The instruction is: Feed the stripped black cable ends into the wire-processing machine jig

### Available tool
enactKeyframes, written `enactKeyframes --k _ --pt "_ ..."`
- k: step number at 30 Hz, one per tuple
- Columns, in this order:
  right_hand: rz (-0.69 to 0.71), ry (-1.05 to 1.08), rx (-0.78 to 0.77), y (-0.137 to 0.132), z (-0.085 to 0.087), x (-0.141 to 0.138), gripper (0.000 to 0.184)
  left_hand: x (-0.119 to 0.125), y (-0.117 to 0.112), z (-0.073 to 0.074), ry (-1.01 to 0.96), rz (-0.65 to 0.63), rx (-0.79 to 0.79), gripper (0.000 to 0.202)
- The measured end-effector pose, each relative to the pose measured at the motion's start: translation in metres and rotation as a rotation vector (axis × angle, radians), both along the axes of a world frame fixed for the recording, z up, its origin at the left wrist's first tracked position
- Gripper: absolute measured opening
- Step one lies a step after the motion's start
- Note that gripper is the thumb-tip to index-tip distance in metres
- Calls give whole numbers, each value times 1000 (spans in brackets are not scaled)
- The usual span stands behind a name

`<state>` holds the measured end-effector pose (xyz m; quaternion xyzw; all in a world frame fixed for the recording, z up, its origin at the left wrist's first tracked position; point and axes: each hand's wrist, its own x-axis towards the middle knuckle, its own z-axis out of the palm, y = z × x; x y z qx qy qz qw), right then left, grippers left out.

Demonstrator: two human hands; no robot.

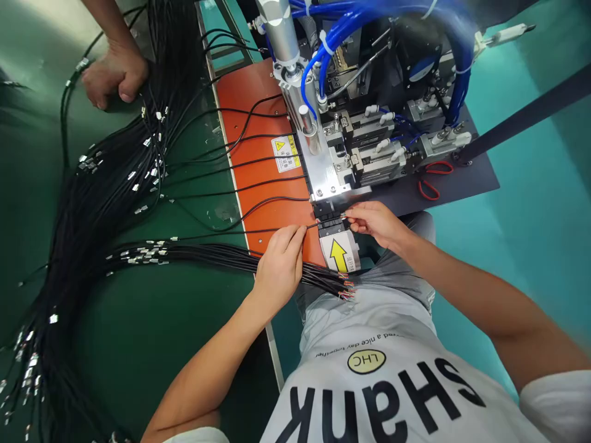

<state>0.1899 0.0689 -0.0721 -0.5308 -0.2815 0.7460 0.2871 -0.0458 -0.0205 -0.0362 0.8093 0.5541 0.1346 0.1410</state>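
Note:
A single black cable (244, 232) runs from the left across the orange plate to the front of a metal machine (323, 175). My left hand (281, 261) pinches this cable just left of the black fixture (329, 224). At the fixture's right side, my right hand (373, 221) is closed on the cable's thin end. Below my left hand lies a bundle of black cables (217, 253), its stripped ends showing coloured wires near my lap. A yellow arrow label (339, 252) sits on the block under the fixture.
Several cables cross the orange plate (252, 80) into the machine. A large heap of black cables (111, 184) covers the green table (184, 344). Another person's hand (115, 74) rests by it. Red-handled scissors (429, 189) lie right of the machine. Blue hoses (351, 24) arch overhead.

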Motion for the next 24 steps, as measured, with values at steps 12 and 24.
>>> enactKeyframes --k 12,24 --pt "93 19 36 -16 -26 33 37 2 -12 -10 -40 -4 13 40" --pt "-104 -52 -71 -87 -54 95 16 3 -13 -7 -64 -18 123 43"
